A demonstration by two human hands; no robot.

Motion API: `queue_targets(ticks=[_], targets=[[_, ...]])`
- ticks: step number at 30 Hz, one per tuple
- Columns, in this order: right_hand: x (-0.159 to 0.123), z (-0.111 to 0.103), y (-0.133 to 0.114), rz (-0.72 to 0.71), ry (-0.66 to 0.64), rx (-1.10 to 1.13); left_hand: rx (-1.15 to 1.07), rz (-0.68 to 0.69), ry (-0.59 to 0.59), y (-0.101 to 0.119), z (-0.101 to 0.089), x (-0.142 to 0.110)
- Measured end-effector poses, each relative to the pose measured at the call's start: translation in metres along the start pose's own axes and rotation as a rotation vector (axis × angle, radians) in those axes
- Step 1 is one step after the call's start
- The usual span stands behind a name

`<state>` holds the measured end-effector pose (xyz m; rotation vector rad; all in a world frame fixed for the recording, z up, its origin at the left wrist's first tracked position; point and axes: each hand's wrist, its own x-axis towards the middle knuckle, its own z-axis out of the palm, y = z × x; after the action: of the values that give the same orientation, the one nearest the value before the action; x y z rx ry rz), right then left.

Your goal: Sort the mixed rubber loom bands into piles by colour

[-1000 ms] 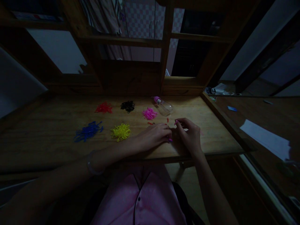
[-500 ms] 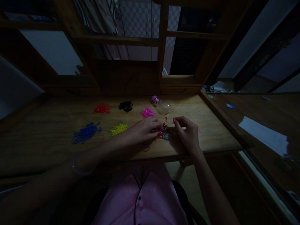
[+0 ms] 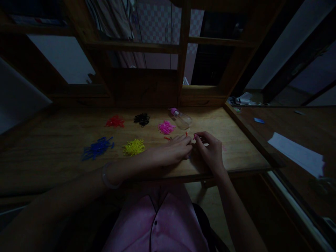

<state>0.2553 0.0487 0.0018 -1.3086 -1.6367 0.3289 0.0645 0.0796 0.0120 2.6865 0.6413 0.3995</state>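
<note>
My left hand (image 3: 178, 150) lies palm down over the small mixed heap of coloured bands on the desk. Its fingers are bent and close together, and what they hold, if anything, is hidden. Just to its right, my right hand (image 3: 211, 148) pinches a small pink band (image 3: 195, 136) between thumb and forefinger. An orange-red piece (image 3: 186, 134) lies just beyond the left fingertips, and another orange-red piece with a dark bit (image 3: 167, 138) is by the left knuckles. Beyond them lies a heap of pink bands (image 3: 166, 127). Blue bits of the mixed heap show under the left hand.
Separate heaps of yellow bands (image 3: 133, 147), blue bands (image 3: 97, 148), red bands (image 3: 114, 121) and black bands (image 3: 142, 119) lie leftward on the wooden desk (image 3: 57, 140). A clear bulb-shaped bottle (image 3: 183, 120) with a pink cap lies behind. White paper (image 3: 296, 152) is at right.
My left hand has moved right and now covers most of the mixed heap. An orange-red piece now shows by its knuckles. The right hand stays in place with its pink band.
</note>
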Motion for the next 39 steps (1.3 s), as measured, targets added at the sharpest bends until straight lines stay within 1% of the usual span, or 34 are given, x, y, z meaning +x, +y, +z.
queue_targets(ticks=[3, 6, 8, 9, 11, 12, 14, 17, 20, 22, 23, 24, 25, 26, 28, 29, 30, 32, 34, 35, 36, 39], targets=[[0.000, 0.000, 0.000, 0.002, -0.001, 0.011, 0.063, 0.021, 0.021, 0.006, -0.005, 0.000], [0.000, 0.001, 0.000, 0.016, 0.002, 0.017, 0.061, 0.005, 0.066, 0.010, -0.021, -0.002], [0.000, 0.001, 0.000, 0.029, 0.005, 0.022, 0.012, -0.071, 0.120, 0.010, -0.039, -0.009], [0.000, 0.001, 0.000, 0.033, 0.007, 0.024, -0.024, -0.131, 0.160, 0.009, -0.049, -0.014], [-0.001, 0.001, 0.000, 0.039, 0.011, 0.021, -0.110, -0.280, 0.275, 0.006, -0.069, -0.031], [-0.001, 0.000, -0.001, 0.039, 0.011, 0.018, -0.134, -0.353, 0.344, 0.003, -0.078, -0.042], [-0.001, 0.000, -0.001, 0.035, 0.010, 0.013, -0.118, -0.502, 0.445, -0.004, -0.092, -0.070], [-0.001, 0.000, 0.000, 0.022, 0.006, 0.013, -0.035, -0.719, 0.589, -0.016, -0.099, -0.122], [0.000, 0.000, 0.003, 0.021, 0.006, 0.004, 0.064, -0.911, 0.667, -0.034, -0.092, -0.182], [0.001, 0.000, 0.003, 0.027, 0.007, 0.010, 0.143, -1.021, 0.702, -0.051, -0.081, -0.220], [0.001, 0.000, 0.001, 0.028, 0.000, 0.020, 0.151, -1.055, 0.700, -0.060, -0.076, -0.237], [0.001, 0.000, -0.002, 0.023, -0.018, 0.033, 0.187, -1.078, 0.715, -0.069, -0.070, -0.251], [-0.001, -0.001, -0.008, 0.014, -0.048, 0.048, 0.247, -1.064, 0.727, -0.076, -0.066, -0.263], [-0.003, 0.000, -0.016, -0.003, -0.092, 0.066, 0.307, -1.018, 0.725, -0.081, -0.062, -0.270], [-0.009, 0.001, -0.035, -0.051, -0.242, 0.102, 0.447, -0.919, 0.764, -0.082, -0.057, -0.275], [-0.013, 0.002, -0.045, -0.079, -0.343, 0.113, 0.503, -0.882, 0.802, -0.077, -0.056, -0.273], [-0.016, 0.003, -0.055, -0.105, -0.451, 0.110, 0.545, -0.865, 0.859, -0.069, -0.055, -0.267], [-0.023, 0.008, -0.069, -0.152, -0.644, 0.066, 0.561, -0.848, 0.965, -0.045, -0.053, -0.250], [-0.028, 0.013, -0.076, -0.175, -0.753, -0.006, 0.514, -0.806, 1.008, -0.016, -0.047, -0.228], [-0.029, 0.016, -0.076, -0.176, -0.778, -0.039, 0.464, -0.782, 1.001, -0.003, -0.042, -0.218], [-0.029, 0.018, -0.075, -0.175, -0.792, -0.064, 0.401, -0.741, 0.969, 0.010, -0.036, -0.207], [-0.028, 0.022, -0.071, -0.184, -0.809, -0.110, 0.234, -0.571, 0.820, 0.036, -0.011, -0.178]])
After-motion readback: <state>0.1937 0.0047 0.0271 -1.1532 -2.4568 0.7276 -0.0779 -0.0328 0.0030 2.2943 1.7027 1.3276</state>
